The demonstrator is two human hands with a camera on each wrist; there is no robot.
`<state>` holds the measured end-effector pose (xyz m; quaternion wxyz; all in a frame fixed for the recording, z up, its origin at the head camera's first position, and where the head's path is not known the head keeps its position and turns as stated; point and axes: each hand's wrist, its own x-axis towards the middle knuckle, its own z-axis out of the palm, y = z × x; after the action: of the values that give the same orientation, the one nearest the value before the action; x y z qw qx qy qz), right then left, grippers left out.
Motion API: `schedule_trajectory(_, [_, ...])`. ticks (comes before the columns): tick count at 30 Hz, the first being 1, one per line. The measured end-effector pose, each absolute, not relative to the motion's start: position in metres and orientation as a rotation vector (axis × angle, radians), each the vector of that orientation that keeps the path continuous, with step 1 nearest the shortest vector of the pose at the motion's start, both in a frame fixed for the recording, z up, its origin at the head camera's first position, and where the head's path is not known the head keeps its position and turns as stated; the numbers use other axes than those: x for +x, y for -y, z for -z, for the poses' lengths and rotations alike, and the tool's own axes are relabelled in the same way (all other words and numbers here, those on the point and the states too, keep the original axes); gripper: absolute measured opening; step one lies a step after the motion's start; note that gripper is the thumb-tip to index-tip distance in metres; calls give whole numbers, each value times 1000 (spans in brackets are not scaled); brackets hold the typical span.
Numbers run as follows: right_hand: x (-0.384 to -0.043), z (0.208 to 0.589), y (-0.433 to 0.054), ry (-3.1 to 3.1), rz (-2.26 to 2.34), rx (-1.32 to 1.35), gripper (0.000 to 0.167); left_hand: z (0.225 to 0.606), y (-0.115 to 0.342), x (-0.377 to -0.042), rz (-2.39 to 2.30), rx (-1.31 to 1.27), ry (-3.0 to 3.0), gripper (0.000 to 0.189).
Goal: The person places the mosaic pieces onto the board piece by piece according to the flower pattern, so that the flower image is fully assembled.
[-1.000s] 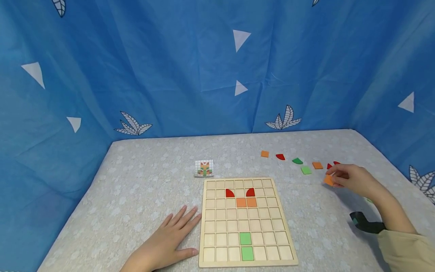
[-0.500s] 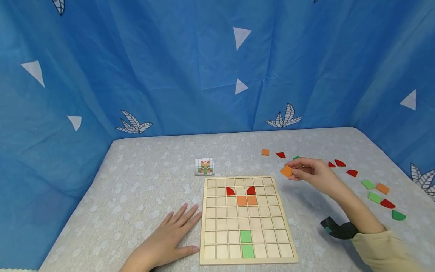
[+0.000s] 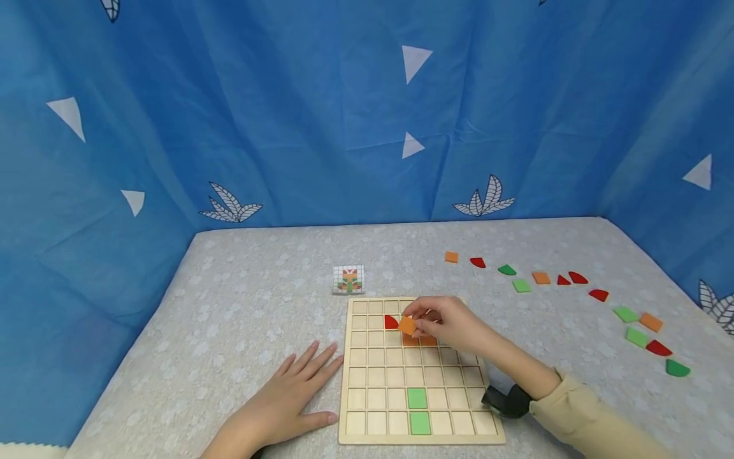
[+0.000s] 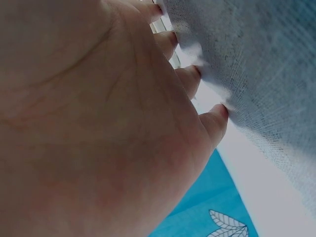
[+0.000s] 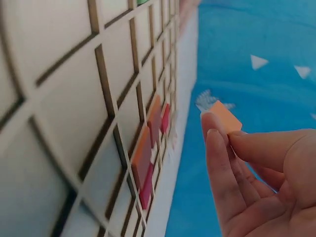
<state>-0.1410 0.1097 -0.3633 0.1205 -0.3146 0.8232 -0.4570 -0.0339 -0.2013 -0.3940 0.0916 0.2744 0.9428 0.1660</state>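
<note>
My right hand pinches an orange square tile between thumb and fingers, over the upper part of the wooden grid board. Below it in the head view, two orange tiles lie side by side in the grid, partly covered by the hand. A red quarter-circle tile sits just left of the held tile; a second red one shows only in the right wrist view. Two light green tiles fill cells low in one column. My left hand rests flat on the cloth, fingers spread, fingertips near the board's left edge.
A small pattern card lies behind the board. Loose orange, red and green tiles form a curved row to the right, from an orange square to a dark green piece. A blue curtain encloses the table.
My right hand has carried the orange square tile leftward from among the loose tiles to above the board. The left hand has stayed in place.
</note>
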Motion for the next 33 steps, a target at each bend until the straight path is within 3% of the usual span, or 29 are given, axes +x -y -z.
schedule_trajectory(15, [-150,384,-88,-2428,1253,-984,24,392,201,-35,-494,817,-2798,82])
schedule_trajectory(33, [-145,382,-84,-2501,1108,-1144,18,393,201,-34,-503,812,-2791,81])
